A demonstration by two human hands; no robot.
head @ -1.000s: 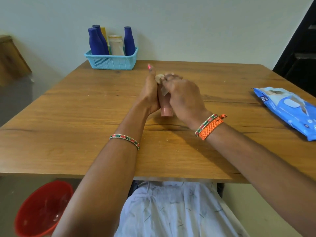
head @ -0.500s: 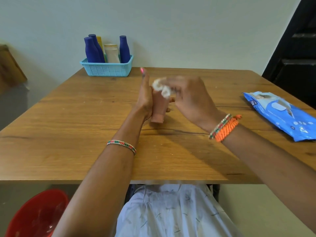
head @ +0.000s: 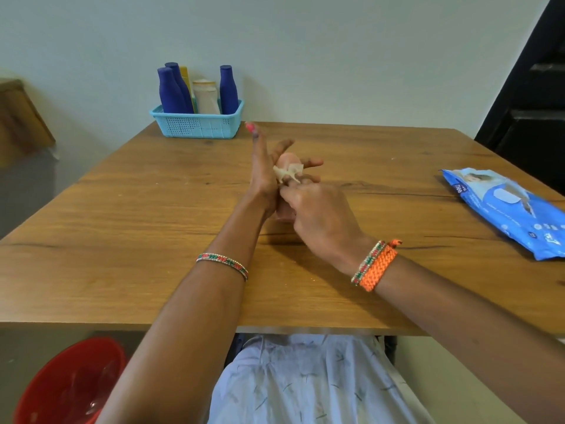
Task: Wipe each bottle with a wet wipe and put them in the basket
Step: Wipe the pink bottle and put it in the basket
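Basket [head: 197, 127]: sitting at the desk's [head: 122, 240] far edge, left of my hands, holding upright bottles [head: 171, 91].
Left hand [head: 261, 175]: my fingers are wrapping the pink bottle [head: 286, 209], standing it mid-desk.
Right hand [head: 321, 218]: my fingers are pinching a wet wipe [head: 287, 172] against the pink bottle.
Wipes pack [head: 507, 209]: lying far right of the basket.

Pink bottle [head: 286, 209] mostly hidden between left hand [head: 262, 175] and right hand [head: 321, 218]; label unreadable. Wet wipe [head: 287, 172] crumpled, partly behind fingers [head: 312, 162]. Wipes pack [head: 507, 209] cut off at right edge, red tub [head: 67, 384] by bottom edge. Yellow bottle [head: 184, 75] mostly behind blue bottles [head: 171, 90].
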